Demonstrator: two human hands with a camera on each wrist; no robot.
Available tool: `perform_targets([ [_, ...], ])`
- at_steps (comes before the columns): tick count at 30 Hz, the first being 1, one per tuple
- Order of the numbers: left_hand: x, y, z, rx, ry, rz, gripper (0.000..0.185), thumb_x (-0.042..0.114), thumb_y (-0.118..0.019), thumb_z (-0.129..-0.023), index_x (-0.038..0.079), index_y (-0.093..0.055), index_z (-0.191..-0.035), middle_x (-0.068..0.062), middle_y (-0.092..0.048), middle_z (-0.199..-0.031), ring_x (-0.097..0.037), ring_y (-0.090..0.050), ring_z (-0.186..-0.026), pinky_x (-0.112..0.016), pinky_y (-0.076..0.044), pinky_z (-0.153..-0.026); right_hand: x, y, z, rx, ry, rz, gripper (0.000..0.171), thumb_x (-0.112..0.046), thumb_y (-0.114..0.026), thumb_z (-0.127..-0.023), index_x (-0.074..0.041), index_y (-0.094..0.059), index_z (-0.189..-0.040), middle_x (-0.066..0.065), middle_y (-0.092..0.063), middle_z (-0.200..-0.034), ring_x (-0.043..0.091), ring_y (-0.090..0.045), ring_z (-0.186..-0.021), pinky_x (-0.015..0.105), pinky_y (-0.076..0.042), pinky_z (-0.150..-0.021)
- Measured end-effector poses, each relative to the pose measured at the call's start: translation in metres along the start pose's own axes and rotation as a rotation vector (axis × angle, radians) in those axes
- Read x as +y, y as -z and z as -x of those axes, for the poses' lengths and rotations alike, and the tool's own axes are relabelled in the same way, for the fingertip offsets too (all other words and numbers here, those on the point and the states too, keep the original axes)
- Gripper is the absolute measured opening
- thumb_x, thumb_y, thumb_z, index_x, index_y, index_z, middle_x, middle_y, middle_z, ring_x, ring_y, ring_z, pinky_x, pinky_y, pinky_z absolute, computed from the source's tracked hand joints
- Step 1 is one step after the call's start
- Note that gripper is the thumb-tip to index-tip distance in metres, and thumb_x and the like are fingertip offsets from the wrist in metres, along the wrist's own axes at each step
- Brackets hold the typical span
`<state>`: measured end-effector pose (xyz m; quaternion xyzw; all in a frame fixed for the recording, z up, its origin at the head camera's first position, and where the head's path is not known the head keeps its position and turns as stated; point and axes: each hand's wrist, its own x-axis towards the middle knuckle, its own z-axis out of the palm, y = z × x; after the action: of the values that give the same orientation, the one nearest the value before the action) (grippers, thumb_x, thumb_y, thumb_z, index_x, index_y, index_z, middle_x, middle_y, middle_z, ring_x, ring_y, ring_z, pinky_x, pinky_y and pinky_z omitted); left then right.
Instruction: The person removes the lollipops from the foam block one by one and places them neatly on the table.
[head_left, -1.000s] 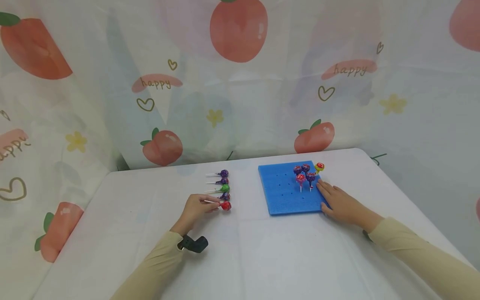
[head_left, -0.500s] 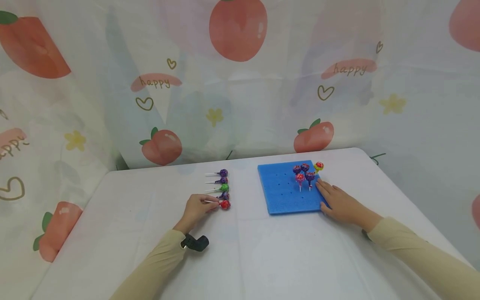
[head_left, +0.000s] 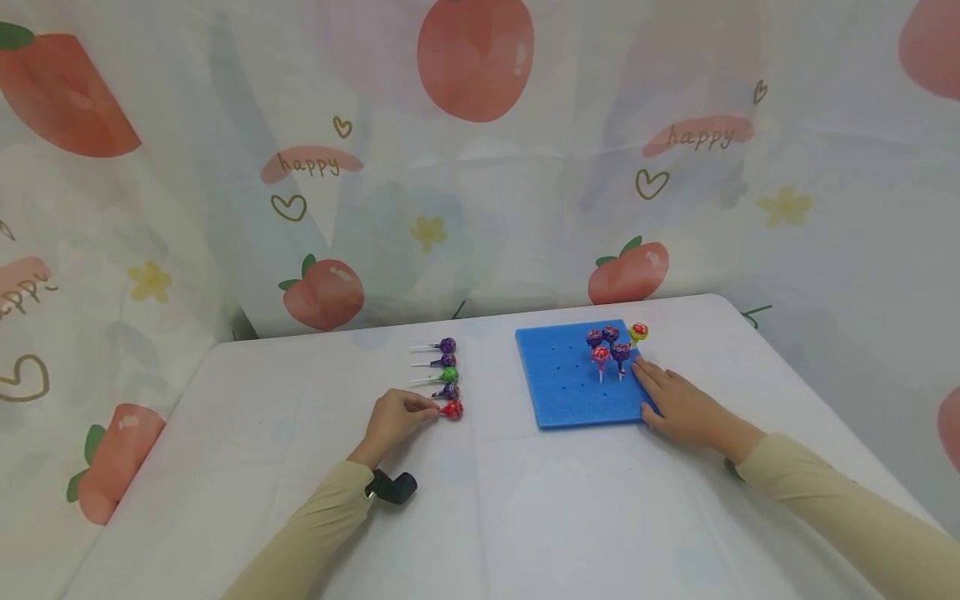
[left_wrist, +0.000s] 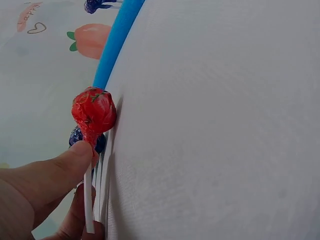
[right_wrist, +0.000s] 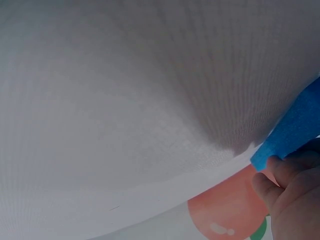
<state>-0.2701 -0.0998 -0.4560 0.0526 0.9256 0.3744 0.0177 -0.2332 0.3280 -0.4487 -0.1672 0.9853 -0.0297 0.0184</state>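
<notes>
While the blue foam board [head_left: 562, 400] is touched along its right edge by the right hand [head_left: 682, 408], the red-wrapped lollipop [head_left: 452, 410] is pinched by the left hand [head_left: 393, 421] at the near end of a row on the white-covered desk [head_left: 487, 517]. Its neck and white stick [left_wrist: 88, 200] are clamped between the thumb [left_wrist: 60, 167] and the fingers beneath; the thumb tip is pressed just below the twist of the wrapper. The round head is left uncovered beyond the fingertips, pointed toward the board, and the stick is run back across the fingers. Whether the desk is touched by the head cannot be told.

Just beyond, the head of a dark-blue lollipop [head_left: 448, 391] is seen, its stick partly hidden by the left fingers. Farther off, a green lollipop [head_left: 448, 376] and two purple lollipops [head_left: 447, 360] are laid parallel, sticks toward the left.

The right fingers are held straight and close together, with the thumb set apart, and nothing is gripped by them. Near them, a pink lollipop [head_left: 601, 355], a yellow lollipop [head_left: 638, 332] and three dark-purple lollipops [head_left: 620, 352] are stood upright at the board's right side.
</notes>
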Motion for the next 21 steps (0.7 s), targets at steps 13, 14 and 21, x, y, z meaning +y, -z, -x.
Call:
perform_targets([
  [13,0.0019,0.0006,0.0,-0.052,-0.013,-0.007,0.008,0.016,-0.075,-0.078,0.013,-0.076,-0.085,-0.002,-0.073,-0.084,-0.014,-0.063,-0.083,-0.033,-0.049,-0.079,0.0004,0.0003,-0.0007,0.006,0.007,0.002,0.069,-0.029,-0.053,-0.091,0.01,-0.027,-0.142,0.029,-0.026,-0.149,0.047,-0.026,-0.136,0.06,-0.026,-0.109],
  [14,0.0015,0.0009,-0.0002,-0.054,-0.019,-0.005,0.008,0.016,-0.075,-0.078,0.012,-0.076,-0.086,-0.002,-0.073,-0.085,-0.014,-0.063,-0.083,-0.033,-0.049,-0.079,0.0006,0.0,-0.0008,0.011,0.01,0.006,0.069,-0.029,-0.053,-0.091,0.01,-0.028,-0.142,0.029,-0.026,-0.149,0.047,-0.026,-0.136,0.06,-0.026,-0.109],
  [21,-0.0021,0.0059,-0.002,-0.087,-0.014,0.052,0.013,0.016,-0.075,-0.079,0.013,-0.076,-0.091,-0.002,-0.074,-0.092,-0.014,-0.065,-0.089,-0.035,-0.05,-0.085,0.0015,-0.0014,-0.0017,0.0,0.001,-0.01,0.069,-0.028,-0.052,-0.091,0.01,-0.027,-0.142,0.029,-0.025,-0.15,0.046,-0.025,-0.137,0.06,-0.025,-0.109],
])
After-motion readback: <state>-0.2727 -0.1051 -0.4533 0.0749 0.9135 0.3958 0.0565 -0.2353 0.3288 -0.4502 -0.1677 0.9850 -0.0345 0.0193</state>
